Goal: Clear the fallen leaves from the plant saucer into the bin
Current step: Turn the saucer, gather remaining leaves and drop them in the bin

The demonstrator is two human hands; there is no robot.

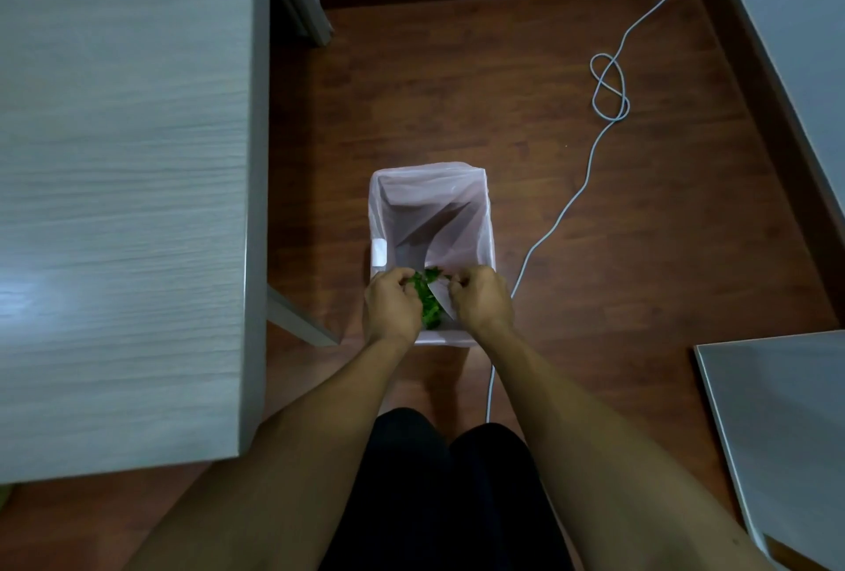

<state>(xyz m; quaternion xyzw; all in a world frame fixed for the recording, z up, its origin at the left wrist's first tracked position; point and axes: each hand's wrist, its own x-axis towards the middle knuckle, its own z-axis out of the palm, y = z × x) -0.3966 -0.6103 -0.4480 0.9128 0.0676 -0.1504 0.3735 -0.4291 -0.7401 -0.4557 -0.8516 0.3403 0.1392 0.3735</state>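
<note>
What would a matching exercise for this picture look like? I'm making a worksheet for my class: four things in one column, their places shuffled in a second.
Things
1. leaves
2. bin
3. cable
4. table

Places
A. trailing across the wooden floor, right of the bin
B. held between the left hand and right hand
C. at the left of the picture, beside the bin
D. on the floor under the hands, lined with a pale bag

Pairs: 1-B, 2-D, 3-A, 4-C
</note>
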